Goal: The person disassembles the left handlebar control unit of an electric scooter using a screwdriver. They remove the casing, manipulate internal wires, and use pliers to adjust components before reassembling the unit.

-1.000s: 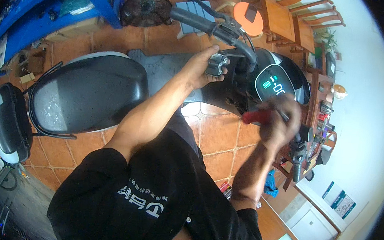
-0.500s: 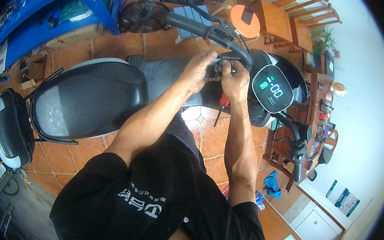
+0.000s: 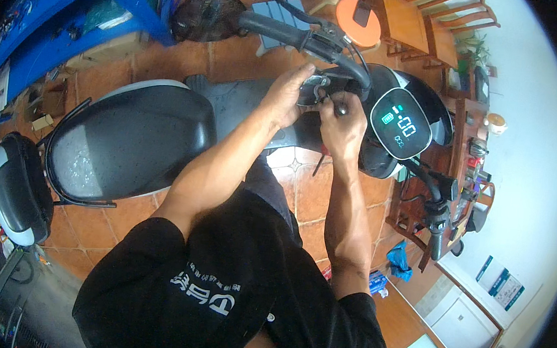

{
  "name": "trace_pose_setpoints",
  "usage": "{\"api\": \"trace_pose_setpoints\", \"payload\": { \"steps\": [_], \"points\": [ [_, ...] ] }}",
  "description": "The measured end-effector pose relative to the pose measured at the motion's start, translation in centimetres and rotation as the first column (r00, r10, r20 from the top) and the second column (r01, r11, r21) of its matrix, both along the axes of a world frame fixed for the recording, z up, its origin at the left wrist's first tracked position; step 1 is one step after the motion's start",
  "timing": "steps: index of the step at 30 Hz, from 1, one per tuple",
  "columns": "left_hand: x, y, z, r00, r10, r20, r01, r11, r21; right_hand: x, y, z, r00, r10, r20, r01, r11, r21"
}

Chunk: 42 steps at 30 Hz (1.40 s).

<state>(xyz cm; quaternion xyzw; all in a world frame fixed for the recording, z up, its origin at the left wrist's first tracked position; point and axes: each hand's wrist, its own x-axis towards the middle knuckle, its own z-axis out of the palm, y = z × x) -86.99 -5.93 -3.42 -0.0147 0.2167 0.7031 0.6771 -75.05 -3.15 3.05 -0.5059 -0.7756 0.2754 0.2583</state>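
Orange-brown tiled floor (image 3: pixel 312 203) lies beneath the fingers, grid-lined, under a scooter (image 3: pixel 228 100) whose smooth dark seat (image 3: pixel 129 141) sits to their left. The left hand (image 3: pixel 282 103) has its fingers curled around a silver-and-black metal part (image 3: pixel 310 89), partly covered by the hand, its exact form hard to make out. Just beside it the right hand (image 3: pixel 345 128) is closed, fingers bent in at the part's edge; whether their tips touch it cannot be told. A dark round-ended piece (image 3: pixel 342 108) shows at those fingers, the rest hidden. Below them the thin dark shaft of a screwdriver (image 3: pixel 320 164), held in the right hand, pokes out, its red handle almost wholly concealed. Room is tight right of the fingers, where a glossy, round-cornered display (image 3: pixel 401 125) stands, and beyond them, where a handlebar (image 3: pixel 357 69) with a ribbed-looking black grip curves past. Between the forearms, space opens to the tiles.
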Motion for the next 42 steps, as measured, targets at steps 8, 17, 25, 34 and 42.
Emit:
{"api": "trace_pose_setpoints", "payload": {
  "steps": [8,17,25,34,42],
  "points": [
    [-1.1,-0.2,-2.5,0.981,-0.172,0.095,0.162,0.981,0.103,10.6,-1.6,-25.4,0.987,-0.084,0.136,0.141,0.861,-0.488],
    [-3.3,0.8,-4.8,0.971,-0.186,-0.148,0.225,0.921,0.318,12.3,-2.8,-59.1,0.942,-0.186,0.279,0.258,0.934,-0.247],
    [-2.0,0.8,-3.6,0.988,-0.154,0.008,0.149,0.965,0.217,15.9,-2.4,-52.7,0.931,-0.293,0.219,0.364,0.808,-0.463],
    [-0.8,-0.7,-1.1,0.988,-0.143,0.052,0.144,0.989,-0.020,11.6,-7.2,-1.8,0.532,-0.177,-0.828,-0.010,0.977,-0.215],
    [1.8,-1.2,3.1,0.999,0.017,-0.051,-0.029,0.972,-0.233,6.6,-2.6,11.6,0.388,0.368,-0.845,0.078,0.900,0.428]
  ]
}}
